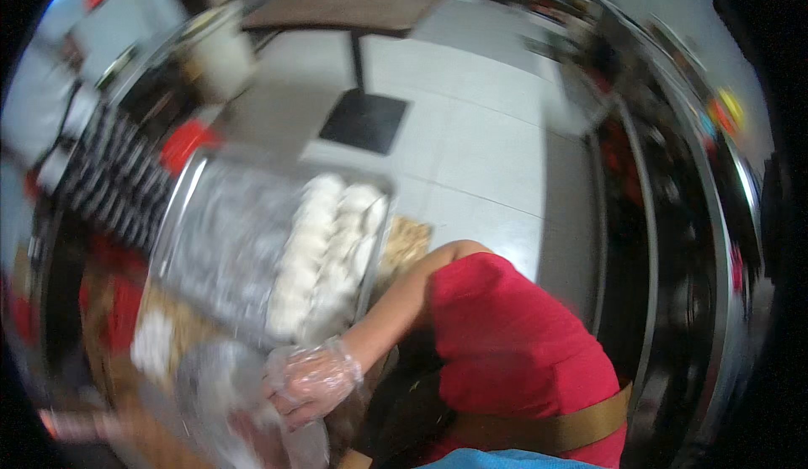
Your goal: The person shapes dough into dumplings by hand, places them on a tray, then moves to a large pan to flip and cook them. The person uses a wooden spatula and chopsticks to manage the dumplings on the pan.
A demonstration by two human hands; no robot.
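Note:
My right hand [312,380], in a clear plastic glove below a red sleeve, is over the near rim of a round metal bowl [208,368]. White material, blurred, shows in the bowl. Lower down, what looks like my left hand [255,434] is smeared by motion beside clear plastic; its grip cannot be made out. Whether the right fingers hold anything is also unclear. Beyond the bowl lies a large rectangular metal tray [221,235] dusted with white powder. Pale, rounded dough pieces [303,254] fill its right side in rows.
A wooden board or table surface [404,242] shows under the tray. White blurred items [151,343] sit left of the bowl. A person in a striped apron [117,172] stands at left near a red container [186,144]. A brown pedestal table [353,2] stands beyond; metal shelving [637,216] runs along the right.

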